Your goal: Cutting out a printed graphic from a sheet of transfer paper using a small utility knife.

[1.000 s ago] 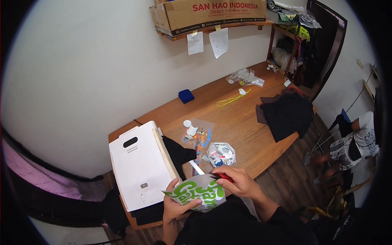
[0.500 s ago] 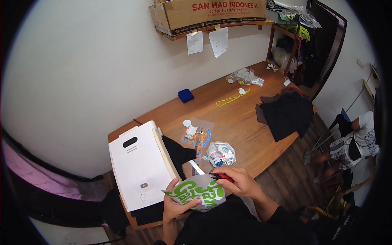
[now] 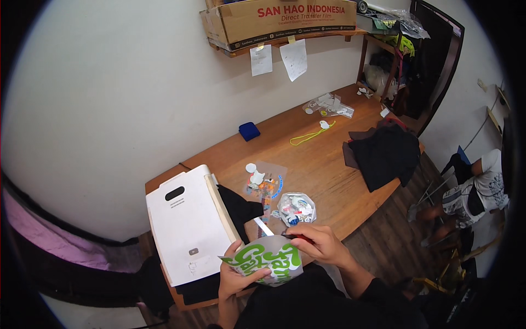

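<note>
My left hand (image 3: 235,274) is closed on the lower left edge of a translucent film sheet (image 3: 279,277) printed with green lettering, its thumb lying across the front. At the sheet's upper right corner, my right hand (image 3: 323,245) grips red-handled scissors (image 3: 300,238). Fingers cover most of the scissors, and the blades are hard to make out. A narrow white strip (image 3: 263,226) shows just beyond the sheet's top edge. Past my right hand, a clear bowl (image 3: 281,204) holds several small printed scraps.
A white heat press (image 3: 192,230) stands at left over black cloth (image 3: 233,202). Printed film pieces (image 3: 268,178), a blue pouch (image 3: 249,131), a yellow-green cord (image 3: 307,137) and dark folded garments (image 3: 381,156) lie on the wooden table (image 3: 323,170). Another person (image 3: 482,186) is at far right.
My right fingers have closed further around the scissors, so less of the red handle shows. Both hands and the sheet stay in nearly the same place.
</note>
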Tool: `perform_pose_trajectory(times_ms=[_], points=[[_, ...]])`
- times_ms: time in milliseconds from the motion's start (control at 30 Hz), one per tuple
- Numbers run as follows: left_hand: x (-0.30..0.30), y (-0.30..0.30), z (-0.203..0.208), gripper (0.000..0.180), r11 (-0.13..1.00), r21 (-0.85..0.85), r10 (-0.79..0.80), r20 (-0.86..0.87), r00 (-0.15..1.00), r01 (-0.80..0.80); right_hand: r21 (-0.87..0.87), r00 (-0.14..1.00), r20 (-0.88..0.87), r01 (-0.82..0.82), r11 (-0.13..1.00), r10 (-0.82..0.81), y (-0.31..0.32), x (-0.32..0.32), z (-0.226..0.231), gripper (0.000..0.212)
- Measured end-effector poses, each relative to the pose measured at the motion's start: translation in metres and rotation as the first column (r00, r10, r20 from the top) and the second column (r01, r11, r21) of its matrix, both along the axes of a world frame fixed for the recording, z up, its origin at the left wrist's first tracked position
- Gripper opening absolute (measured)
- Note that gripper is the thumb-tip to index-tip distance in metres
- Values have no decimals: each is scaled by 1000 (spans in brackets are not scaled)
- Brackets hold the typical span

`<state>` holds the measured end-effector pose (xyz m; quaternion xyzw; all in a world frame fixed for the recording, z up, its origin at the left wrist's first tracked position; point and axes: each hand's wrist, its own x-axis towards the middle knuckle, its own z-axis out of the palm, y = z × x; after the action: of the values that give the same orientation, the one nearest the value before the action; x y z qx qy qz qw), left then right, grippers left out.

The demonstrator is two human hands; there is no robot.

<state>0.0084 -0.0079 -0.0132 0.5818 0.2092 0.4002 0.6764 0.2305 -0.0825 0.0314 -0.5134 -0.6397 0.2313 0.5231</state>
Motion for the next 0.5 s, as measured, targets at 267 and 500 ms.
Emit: perform_pose_trajectory(times_ms=[267, 500], points=[[-1, -1, 1, 87, 1000, 0, -18, -12, 1000, 18, -50, 999, 4, -40, 998, 41, -1, 6, 5, 26], [-2, 0, -1, 86, 999, -19, -28, -22, 999, 28, -77, 998, 22, -61, 995, 63, 0, 5, 6, 27]])
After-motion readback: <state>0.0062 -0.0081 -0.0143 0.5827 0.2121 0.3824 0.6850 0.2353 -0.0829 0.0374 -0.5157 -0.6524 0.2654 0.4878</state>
